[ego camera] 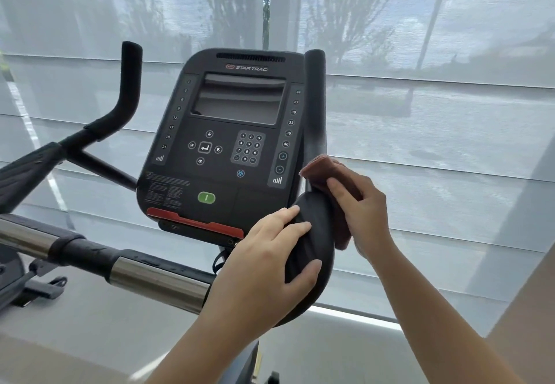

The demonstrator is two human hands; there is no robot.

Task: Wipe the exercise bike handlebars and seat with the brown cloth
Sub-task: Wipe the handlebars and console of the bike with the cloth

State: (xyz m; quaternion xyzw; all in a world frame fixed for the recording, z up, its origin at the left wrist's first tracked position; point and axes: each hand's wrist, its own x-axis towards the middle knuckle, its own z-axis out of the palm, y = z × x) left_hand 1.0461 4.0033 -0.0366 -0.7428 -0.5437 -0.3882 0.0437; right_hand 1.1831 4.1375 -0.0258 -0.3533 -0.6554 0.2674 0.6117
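Wiping right-side black padded curved handlebar (315,227), at bend below upright. Best done: wrap folded brown cloth (318,173) round bar, press firmly, slide along full length, steady bar meanwhile. Right hand (365,212): fingers (341,188) curled together, clamping cloth against bar's far side. Left hand (270,260): fingers slightly apart, thumb opposite, gripping near bend. Seat out of view.
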